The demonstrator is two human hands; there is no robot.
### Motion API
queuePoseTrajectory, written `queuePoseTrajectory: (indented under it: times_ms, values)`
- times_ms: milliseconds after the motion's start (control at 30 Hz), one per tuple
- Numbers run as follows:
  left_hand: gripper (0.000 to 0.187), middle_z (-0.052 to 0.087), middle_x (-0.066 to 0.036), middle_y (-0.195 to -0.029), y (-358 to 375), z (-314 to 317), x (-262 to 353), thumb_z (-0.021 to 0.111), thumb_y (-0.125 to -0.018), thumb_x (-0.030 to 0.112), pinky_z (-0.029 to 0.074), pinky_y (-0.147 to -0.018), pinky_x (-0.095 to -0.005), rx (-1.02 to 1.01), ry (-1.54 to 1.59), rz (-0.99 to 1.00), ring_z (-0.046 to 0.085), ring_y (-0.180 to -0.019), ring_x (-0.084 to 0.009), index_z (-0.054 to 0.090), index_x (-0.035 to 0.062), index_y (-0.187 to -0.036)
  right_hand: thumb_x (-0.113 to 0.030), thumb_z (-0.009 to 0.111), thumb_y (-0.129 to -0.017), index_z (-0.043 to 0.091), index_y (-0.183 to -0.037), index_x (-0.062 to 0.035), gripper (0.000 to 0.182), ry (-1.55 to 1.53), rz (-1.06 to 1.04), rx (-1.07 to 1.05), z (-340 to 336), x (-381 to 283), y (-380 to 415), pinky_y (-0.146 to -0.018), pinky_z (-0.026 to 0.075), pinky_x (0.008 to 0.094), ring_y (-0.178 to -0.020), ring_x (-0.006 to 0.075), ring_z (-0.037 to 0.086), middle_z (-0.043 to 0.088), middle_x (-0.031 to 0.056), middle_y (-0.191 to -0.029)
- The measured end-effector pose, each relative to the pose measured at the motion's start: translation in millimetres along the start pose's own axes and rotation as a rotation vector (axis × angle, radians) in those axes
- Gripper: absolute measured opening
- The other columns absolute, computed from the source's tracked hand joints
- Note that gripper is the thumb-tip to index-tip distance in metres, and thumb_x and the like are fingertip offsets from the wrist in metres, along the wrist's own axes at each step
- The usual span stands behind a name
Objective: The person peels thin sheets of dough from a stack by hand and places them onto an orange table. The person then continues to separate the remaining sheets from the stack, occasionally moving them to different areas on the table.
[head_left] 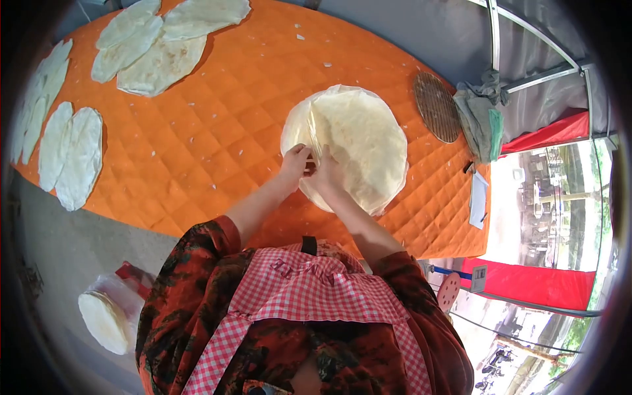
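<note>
A stack of thin round flatbreads [365,141] lies on the orange quilted table cover [230,118] in front of me. Near its left side, the top sheet rises in a narrow upright fold. My left hand [296,162] has its fingers curled in a pinch at the near end of this fold. Close beside it, my right hand [327,172] grips the same sheet from the other side of the fold. The fingertips are partly hidden by the hands and the bread.
Folded flatbreads lie at the far left [164,62] and left edge [79,155] of the table. A round wire rack [436,106], grey cloth [477,115] and white paper [478,201] are at the right. Bagged flatbreads [104,322] sit below, left.
</note>
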State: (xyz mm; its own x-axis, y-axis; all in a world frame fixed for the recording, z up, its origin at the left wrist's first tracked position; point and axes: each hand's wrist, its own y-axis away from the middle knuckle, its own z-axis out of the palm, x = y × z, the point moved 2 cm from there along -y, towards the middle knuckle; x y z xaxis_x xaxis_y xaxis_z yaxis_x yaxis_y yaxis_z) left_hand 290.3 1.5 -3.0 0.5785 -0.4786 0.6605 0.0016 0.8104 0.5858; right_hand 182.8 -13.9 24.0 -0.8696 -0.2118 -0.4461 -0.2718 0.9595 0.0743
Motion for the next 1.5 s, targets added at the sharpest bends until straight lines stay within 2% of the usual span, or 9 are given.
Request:
queuePoseTrajectory:
  times_ms: [133, 300, 533, 733, 933, 1167, 1333, 1467, 1500]
  values:
    - [0.011, 0.060, -0.008, -0.090, -14.4, -6.5, -27.5, 0.054, -0.089, 0.012, 0.049, -0.076, -0.0360, 0.051, -0.455, 0.449, 0.060, -0.086, -0.0264, 0.059, 0.0058, -0.095, -0.011, 0.060, -0.071, 0.060, -0.103, 0.0006, 0.034, -0.066, 0.050, -0.052, -35.9, 47.0, -39.5, -0.079, 0.049, 0.0422, -0.094, 0.0322, 0.063, 0.063, 0.0240, -0.097]
    - [0.027, 0.060, -0.016, -0.089, -2.7, -21.0, -29.2, 0.064, -0.074, 0.005, 0.048, -0.077, -0.0416, 0.421, -1.059, 1.024, 0.058, -0.085, -0.0340, 0.059, 0.0026, -0.100, -0.004, 0.058, -0.064, 0.067, -0.097, 0.0001, 0.035, -0.322, -0.158, -0.187, -263.4, 70.9, -106.1, -0.063, 0.049, 0.0269, -0.065, 0.0148, 0.061, 0.065, 0.0075, -0.078]
    - [0.036, 0.062, -0.014, -0.084, -14.3, -17.4, 0.5, 0.066, -0.076, 0.008, 0.049, -0.070, -0.0416, 0.333, -0.835, 0.500, 0.061, -0.081, -0.0332, 0.047, 0.0035, -0.105, -0.001, 0.048, -0.075, 0.064, -0.100, -0.0024, 0.029, 0.505, -0.236, 0.218, -248.8, -5.9, -41.0, -0.075, 0.049, 0.0444, -0.084, 0.0381, 0.063, 0.064, 0.0230, -0.089]
    - [0.031, 0.063, -0.015, -0.080, -8.6, -17.0, -8.1, 0.066, -0.076, 0.009, 0.050, -0.069, -0.0403, 0.330, -0.775, 0.415, 0.064, -0.079, -0.0319, 0.049, 0.0017, -0.101, 0.002, 0.050, -0.074, 0.063, -0.096, -0.0055, 0.026, 0.331, -0.151, -0.048, -29.3, 47.8, -6.4, -0.076, 0.049, 0.0475, -0.086, 0.0393, 0.062, 0.064, 0.0217, -0.087]
    - [0.016, 0.062, -0.012, -0.076, -15.6, -16.5, -13.9, 0.061, -0.078, 0.007, 0.053, -0.058, -0.0367, 0.159, -0.531, 0.202, 0.065, -0.079, -0.0256, 0.054, -0.0018, -0.090, 0.000, 0.054, -0.075, 0.060, -0.092, -0.0020, 0.018, 0.354, -0.085, -0.182, -59.5, 23.9, -10.0, -0.073, 0.051, 0.0466, -0.085, 0.0379, 0.064, 0.065, 0.0201, -0.086]
    - [0.009, 0.058, -0.013, -0.086, -13.6, 4.8, -5.8, 0.055, -0.084, 0.007, 0.056, -0.061, -0.0378, 0.040, -0.078, 0.063, 0.062, -0.077, -0.0249, 0.051, -0.0004, -0.088, -0.015, 0.059, -0.077, 0.058, -0.097, -0.0016, 0.023, 0.194, -0.133, 0.096, -11.5, 19.5, 17.2, -0.080, 0.048, 0.0487, -0.089, 0.0365, 0.062, 0.063, 0.0223, -0.089]
    - [0.015, 0.056, -0.013, -0.094, 1.0, 12.2, 2.4, 0.056, -0.088, 0.013, 0.057, -0.068, -0.0403, -0.092, 0.111, 0.045, 0.062, -0.085, -0.0279, 0.048, 0.0016, -0.094, -0.014, 0.062, -0.076, 0.059, -0.101, -0.0008, 0.029, 0.178, 0.141, -0.085, -34.5, 44.0, -6.9, -0.082, 0.048, 0.0459, -0.091, 0.0354, 0.062, 0.063, 0.0226, -0.092]
    - [0.034, 0.051, -0.016, -0.109, 5.2, 3.7, -3.1, 0.057, -0.090, 0.026, 0.054, -0.076, -0.0437, -0.085, 0.150, -0.011, 0.058, -0.095, -0.0296, 0.043, 0.0015, -0.108, -0.006, 0.058, -0.070, 0.066, -0.093, -0.0004, 0.024, -0.457, 0.139, -0.130, -194.7, 46.4, -57.1, -0.075, 0.049, 0.0407, -0.084, 0.0306, 0.066, 0.067, 0.0184, -0.085]
    - [0.041, 0.049, -0.017, -0.113, 3.3, 1.3, -2.9, 0.057, -0.091, 0.031, 0.053, -0.079, -0.0453, -0.090, 0.155, -0.027, 0.057, -0.099, -0.0303, 0.041, 0.0012, -0.114, -0.007, 0.057, -0.074, 0.066, -0.095, -0.0019, 0.024, -0.185, 0.007, -0.080, -236.0, 21.3, -53.2, -0.071, 0.050, 0.0411, -0.081, 0.0316, 0.066, 0.067, 0.0191, -0.087]
